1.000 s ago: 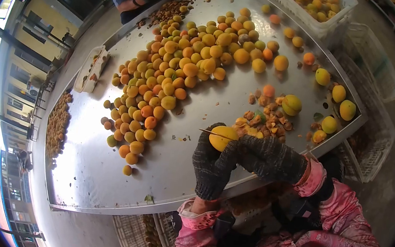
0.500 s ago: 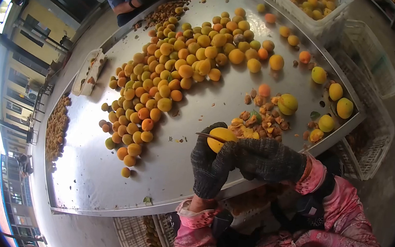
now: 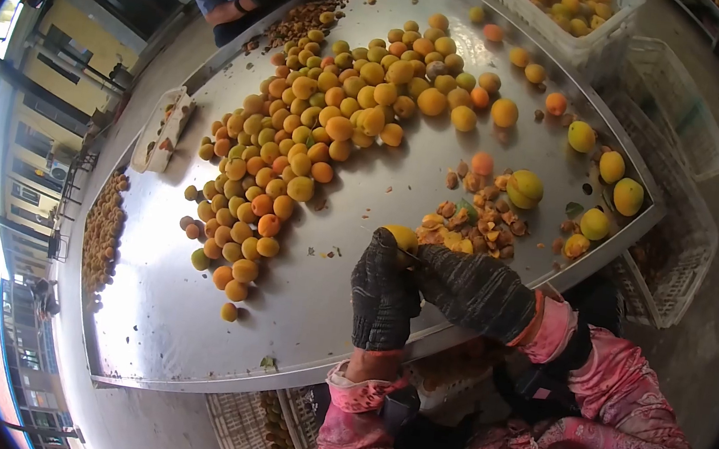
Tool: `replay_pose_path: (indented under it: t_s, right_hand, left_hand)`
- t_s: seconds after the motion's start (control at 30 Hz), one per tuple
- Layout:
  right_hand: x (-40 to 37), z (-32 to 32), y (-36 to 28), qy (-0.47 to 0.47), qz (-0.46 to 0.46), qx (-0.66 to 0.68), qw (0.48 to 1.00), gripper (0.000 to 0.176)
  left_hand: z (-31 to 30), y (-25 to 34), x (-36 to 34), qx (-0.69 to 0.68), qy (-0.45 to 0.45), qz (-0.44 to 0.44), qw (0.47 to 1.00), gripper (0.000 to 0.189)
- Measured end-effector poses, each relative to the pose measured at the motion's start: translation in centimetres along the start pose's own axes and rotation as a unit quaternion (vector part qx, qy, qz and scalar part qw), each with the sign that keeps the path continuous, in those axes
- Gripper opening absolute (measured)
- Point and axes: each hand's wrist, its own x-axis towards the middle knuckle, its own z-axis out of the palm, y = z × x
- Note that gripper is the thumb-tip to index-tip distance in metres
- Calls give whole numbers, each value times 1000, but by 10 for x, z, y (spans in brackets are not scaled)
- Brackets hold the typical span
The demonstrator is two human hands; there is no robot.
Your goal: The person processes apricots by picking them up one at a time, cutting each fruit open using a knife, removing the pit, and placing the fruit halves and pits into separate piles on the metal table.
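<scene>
My left hand (image 3: 385,292), in a dark knitted glove, is closed round a yellow apricot (image 3: 402,236) just above the table's near edge. Only the top of that fruit shows past my fingers. My right hand (image 3: 481,295), gloved alike, is closed against the fruit's right side. A thin knife blade showed across the apricot half a second ago; now the knife is mostly hidden between my hands. Just beyond them lies a heap of apricot stones and torn flesh (image 3: 477,221), with a larger yellow-green apricot (image 3: 524,189) beside it.
A big pile of apricots (image 3: 300,127) covers the middle of the metal table (image 3: 158,325). Stones lie along its left edge (image 3: 105,229). A white basket (image 3: 160,133) stands on it. A crate of apricots (image 3: 613,27) is behind; a co-worker's arm (image 3: 229,11) is opposite.
The apricot has turned and sunk deeper into my left hand, and the blade across it has gone from sight. My right hand has shifted slightly, its wrist now lower.
</scene>
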Motion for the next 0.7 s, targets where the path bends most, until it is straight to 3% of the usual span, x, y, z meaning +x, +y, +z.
replay_pose_path:
  t_s: [0.07,0.1,0.13,0.17,0.2,0.27,0.37,0.47,0.6,0.67,0.7]
  right_hand:
    - [-1,7,2,108,-14,32,993,34]
    - [0,6,7,109,-13,33,993,34]
    - [1,1,15,135,-126,-115,976,34]
    - [2,-4,21,156,-234,-259,924,34]
    - [1,-8,24,156,-233,-260,924,34]
    - [0,-15,27,99,-272,-296,910,35]
    - [-1,-13,30,132,-292,-274,907,35]
    - [-1,-2,29,114,-220,-198,948,33]
    - [-3,14,23,186,-153,-252,937,32]
    - [0,16,33,106,-82,17,991,31]
    - [-1,11,32,107,-82,18,991,31]
  left_hand:
    - [0,0,2,-75,-21,-57,995,43]
    - [-1,0,2,-75,-21,-57,995,43]
    - [-2,0,1,-92,-44,-46,994,40]
    - [-3,-1,0,-110,-67,-35,991,38]
    - [0,2,-2,-110,-68,-35,991,38]
    - [9,10,-9,-85,-53,80,992,36]
    - [-2,15,-6,-48,-104,58,992,36]
    - [-1,6,-5,4,-106,68,992,44]
    - [8,-3,-5,-30,-79,28,996,41]
    - [10,-4,-5,-54,-56,3,997,39]
    - [10,-1,-5,-53,-57,3,997,39]
